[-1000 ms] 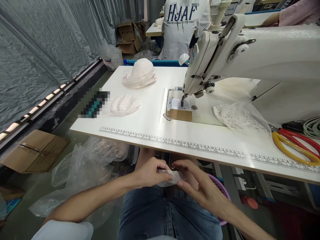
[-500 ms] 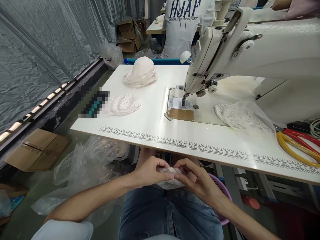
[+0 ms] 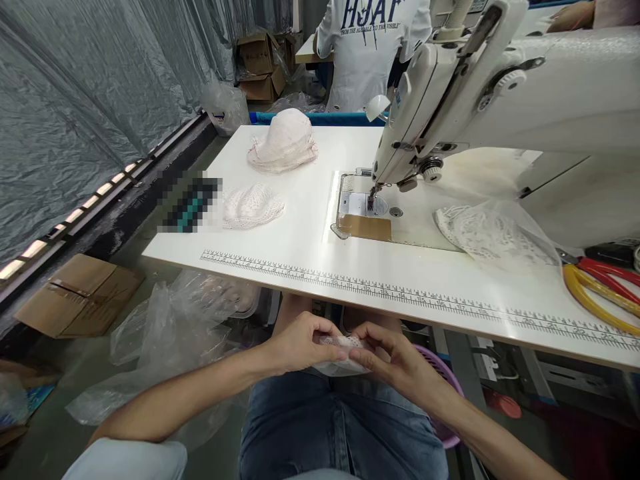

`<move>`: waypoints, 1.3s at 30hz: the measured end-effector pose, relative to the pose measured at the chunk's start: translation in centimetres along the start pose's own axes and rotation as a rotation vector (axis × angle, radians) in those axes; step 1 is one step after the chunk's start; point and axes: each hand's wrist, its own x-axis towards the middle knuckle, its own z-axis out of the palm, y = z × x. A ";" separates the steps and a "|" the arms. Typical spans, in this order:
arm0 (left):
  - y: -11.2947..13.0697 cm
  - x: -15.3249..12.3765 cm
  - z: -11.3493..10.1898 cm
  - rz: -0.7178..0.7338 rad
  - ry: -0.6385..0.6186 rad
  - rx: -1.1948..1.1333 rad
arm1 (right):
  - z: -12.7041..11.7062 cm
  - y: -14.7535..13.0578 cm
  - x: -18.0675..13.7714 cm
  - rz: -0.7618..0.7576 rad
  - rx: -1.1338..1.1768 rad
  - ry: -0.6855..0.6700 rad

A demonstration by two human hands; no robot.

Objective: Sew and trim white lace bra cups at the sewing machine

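Above my lap, just below the table edge, both hands pinch a piece of white lace fabric (image 3: 337,367). My left hand (image 3: 305,343) grips its left side between thumb and fingers. On the right side, my right hand (image 3: 383,350) has thumb and fingers closed on the same fabric. Part of the lace is hidden behind the fingers. On the table lie a flat white lace piece (image 3: 253,205) and, farther back, a pale pinkish-white fabric hat (image 3: 284,141). A lace piece with sheer fabric (image 3: 493,230) rests right of the needle.
A white sewing machine (image 3: 500,100) stands on the white table (image 3: 300,247), which has a printed ruler along its front edge. Yellow-and-red-handled scissors (image 3: 595,293) lie at the right. Below are a purple basket (image 3: 440,370), plastic bags (image 3: 170,333) and a cardboard box (image 3: 80,293). A person (image 3: 367,60) sits ahead.
The view has shifted slightly, so the table things appear a little farther right. Both hands keep hold of the lace with barely any movement. The person ahead has moved an arm.
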 end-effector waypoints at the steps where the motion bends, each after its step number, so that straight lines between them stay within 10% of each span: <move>1: 0.1 0.0 0.0 0.004 -0.007 0.011 | 0.0 -0.1 0.0 0.011 -0.002 -0.001; 15: -0.3 0.0 -0.2 -0.024 0.054 -0.044 | -2.2 -0.7 -0.2 0.257 0.324 -0.182; 39: -0.4 0.3 0.1 -0.168 0.052 -0.427 | -3.0 -0.2 -1.6 0.130 0.226 -0.277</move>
